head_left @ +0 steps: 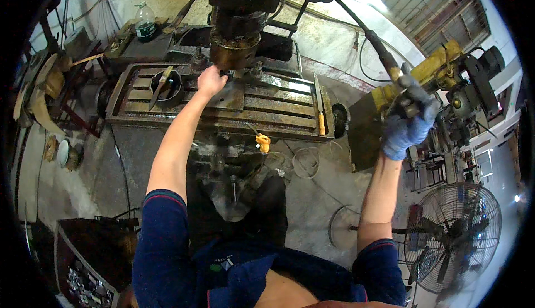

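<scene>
Beneath the spindle head [235, 49] of a milling machine, my bare left hand [212, 82] is closed near a small dark part; what its fingers hold is hidden. My right hand [411, 113], in a blue-grey glove, is raised on the right and wrapped round the end of a long lever handle [382, 49] that slopes down from the machine's head. Below the left hand lies a flat metal plate [228, 99] on the slotted machine table [278, 120]. A dark bowl [177, 89] with a brush [161, 88] across it stands on the table's left.
A file with a yellow handle [321, 121] lies along the table's right end. A yellow-handled crank [262, 142] juts from the front. A large floor fan [451, 235] stands at lower right, a yellow machine [434, 71] beyond. A clear bottle [145, 23] sits behind left.
</scene>
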`<state>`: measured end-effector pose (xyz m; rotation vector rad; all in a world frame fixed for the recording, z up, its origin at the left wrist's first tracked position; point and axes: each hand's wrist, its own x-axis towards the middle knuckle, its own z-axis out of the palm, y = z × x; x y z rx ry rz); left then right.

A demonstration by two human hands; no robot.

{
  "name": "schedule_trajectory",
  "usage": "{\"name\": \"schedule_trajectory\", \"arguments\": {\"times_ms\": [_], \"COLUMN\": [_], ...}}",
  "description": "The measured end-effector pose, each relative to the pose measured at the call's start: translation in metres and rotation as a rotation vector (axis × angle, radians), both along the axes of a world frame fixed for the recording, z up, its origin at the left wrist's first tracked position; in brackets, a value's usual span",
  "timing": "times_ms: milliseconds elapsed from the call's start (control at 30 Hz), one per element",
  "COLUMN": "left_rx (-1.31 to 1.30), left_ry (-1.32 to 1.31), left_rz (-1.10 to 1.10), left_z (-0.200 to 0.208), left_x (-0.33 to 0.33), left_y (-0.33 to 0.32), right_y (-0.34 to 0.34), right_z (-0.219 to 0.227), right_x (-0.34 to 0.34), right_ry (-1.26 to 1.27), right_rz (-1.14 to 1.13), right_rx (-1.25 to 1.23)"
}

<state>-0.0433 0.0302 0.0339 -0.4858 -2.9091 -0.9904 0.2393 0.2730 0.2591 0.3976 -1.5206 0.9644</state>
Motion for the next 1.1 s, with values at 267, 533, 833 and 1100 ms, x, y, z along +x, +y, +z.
{"name": "schedule_trajectory", "arguments": {"times_ms": [267,533,833,1100], "left_rx": [0.268,-0.204,0.382,0.601], "left_ry": [0.111,0.418,0.261,-0.002], "left_rz": [-0.157,0.182,0.215,0.054], "left_z": [0.020,0.019,0.000,0.001], "left_x": [0.052,0.077,0.055,0.063], "left_y": [-0.086,-0.196,-0.198,-0.081], "right_y": [0.002,-0.006,-0.009,-0.017], "right_z": [-0.014,-0.011,0.003,-0.007], "right_x": [-0.001,-0.005,0.000,-0.006], "right_ry": [0.012,0.029,0.003,0.071], "right_rz": [0.251,0.227,0.145,0.250], "right_rx": [-0.067,-0.109,-0.212,-0.212]}}
